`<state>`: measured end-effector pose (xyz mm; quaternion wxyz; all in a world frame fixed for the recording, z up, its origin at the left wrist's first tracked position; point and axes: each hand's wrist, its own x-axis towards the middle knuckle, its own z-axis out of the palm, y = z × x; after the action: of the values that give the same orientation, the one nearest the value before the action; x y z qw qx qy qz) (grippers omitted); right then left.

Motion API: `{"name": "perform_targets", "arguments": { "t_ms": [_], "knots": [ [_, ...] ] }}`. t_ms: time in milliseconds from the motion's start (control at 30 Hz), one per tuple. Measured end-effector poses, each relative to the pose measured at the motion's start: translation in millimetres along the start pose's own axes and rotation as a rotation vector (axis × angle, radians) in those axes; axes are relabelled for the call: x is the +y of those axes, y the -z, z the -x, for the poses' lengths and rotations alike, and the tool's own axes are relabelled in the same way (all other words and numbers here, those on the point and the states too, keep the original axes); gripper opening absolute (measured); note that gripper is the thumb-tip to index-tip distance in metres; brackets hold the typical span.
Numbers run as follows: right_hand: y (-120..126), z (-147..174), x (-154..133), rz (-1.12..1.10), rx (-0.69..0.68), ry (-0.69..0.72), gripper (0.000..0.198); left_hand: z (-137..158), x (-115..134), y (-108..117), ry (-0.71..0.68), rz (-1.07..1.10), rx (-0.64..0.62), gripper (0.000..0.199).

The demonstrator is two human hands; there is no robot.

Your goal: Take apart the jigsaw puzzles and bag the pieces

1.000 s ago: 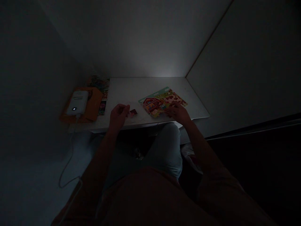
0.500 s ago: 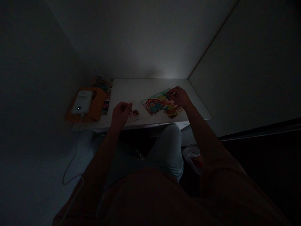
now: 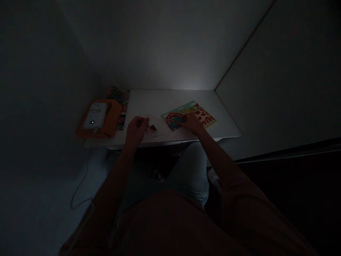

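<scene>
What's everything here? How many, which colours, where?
Table: 1, white, middle
Farm picture: 1, multicoloured, on table
Plastic bag: 1, clear, on table
Piece: 1, dark red, at bag
Packet: 1, orange, table's left
Device: 1, white, on packet
Cable: 1, pale, below device
Sheets: 2+, multicoloured, beside packet
Bundle: 1, whitish, below table
Walls: 3, grey, around table
Trousers: 1, bluish, below table
Top: 1, reddish, bottom
Left hand: 1, pinching bag
Right hand: 1, over picture

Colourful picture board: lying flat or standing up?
Flat: the picture board lies face up on the white tabletop, right hand over it.
</scene>
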<state>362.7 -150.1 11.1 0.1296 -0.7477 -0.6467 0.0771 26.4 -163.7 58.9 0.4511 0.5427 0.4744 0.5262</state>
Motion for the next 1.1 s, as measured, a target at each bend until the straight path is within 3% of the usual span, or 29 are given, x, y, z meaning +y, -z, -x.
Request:
{"name": "perform_targets", "arguments": {
  "t_ms": [167, 433, 567, 700, 767, 833, 967, 1100],
  "knots": [
    [-2.4, -0.9, -16.3, -0.006, -0.008, -0.076, 0.065, -0.3, -1.4, 1.7, 0.008, -0.022, -0.004, 0.045],
    [1.2, -9.8, -20.8, -0.267, -0.073, -0.041, 0.066, 1.9, -2.5, 1.2, -0.006, 0.007, -0.007, 0.044],
    [3.6, -13.3, -14.0, -0.437, 0.054, -0.030, 0.049, 2.7, 1.4, 2.6, -0.014, 0.019, -0.017, 0.045],
    [5.8, -19.1, -7.1, -0.526, 0.245, -0.065, 0.048, 2.0, 3.0, 5.6, -0.019, -0.021, -0.017, 0.043],
    [6.4, -18.8, -6.9, -0.582, 0.240, -0.075, 0.046, 1.4, 2.8, 6.1, -0.025, -0.032, -0.017, 0.040],
    [7.3, -14.4, -9.8, -0.606, 0.137, -0.058, 0.043, 1.0, 2.5, 5.8, -0.023, -0.040, -0.011, 0.038],
    [11.0, 3.7, -24.0, -0.363, -0.084, 0.034, 0.042, 0.9, 2.3, 3.5, -0.009, -0.053, 0.000, 0.041],
    [11.5, 18.8, -40.1, -0.041, -0.045, 0.014, 0.069, 1.6, 4.1, 1.8, -0.004, -0.057, -0.013, 0.042]
  ]
}}
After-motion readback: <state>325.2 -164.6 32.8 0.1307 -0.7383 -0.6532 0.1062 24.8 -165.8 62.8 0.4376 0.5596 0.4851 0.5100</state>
